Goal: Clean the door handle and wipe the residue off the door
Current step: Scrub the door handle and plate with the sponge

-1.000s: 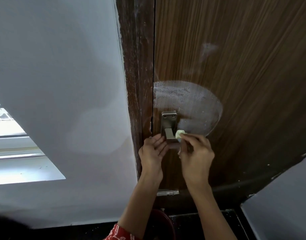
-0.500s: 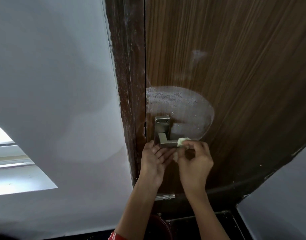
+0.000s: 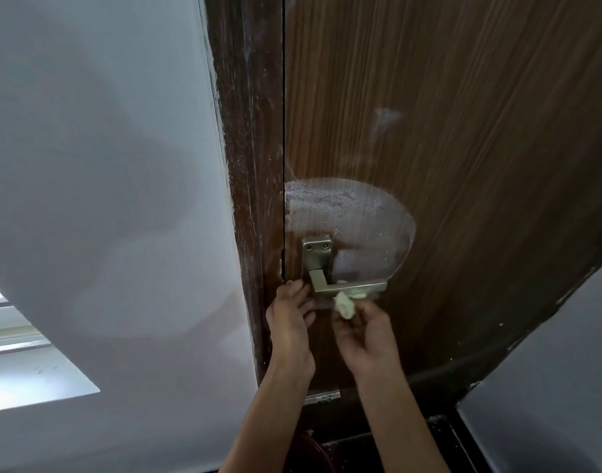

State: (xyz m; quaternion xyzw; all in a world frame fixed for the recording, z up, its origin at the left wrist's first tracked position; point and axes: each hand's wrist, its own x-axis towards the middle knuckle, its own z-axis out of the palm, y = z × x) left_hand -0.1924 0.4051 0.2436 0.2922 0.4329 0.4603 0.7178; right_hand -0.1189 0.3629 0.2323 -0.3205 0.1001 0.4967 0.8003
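Right hand [image 3: 364, 331] pinched a pale crumpled cloth wad [image 3: 345, 304] under the brushed-metal lever handle [image 3: 349, 286], likely scrubbing its underside; left hand [image 3: 290, 314], at 9 o'clock, fingers relaxed, braced against the brown wood door [image 3: 463, 165].

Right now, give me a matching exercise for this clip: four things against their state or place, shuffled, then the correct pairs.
Things:
1. left hand
2. right hand
3. door handle
4. white residue

States:
A. metal lever pointing right
B. smeared on the door above the lever
C. pinches a pale cloth
D. fingers straight, resting by the door's edge

Pairs: 1-D, 2-C, 3-A, 4-B
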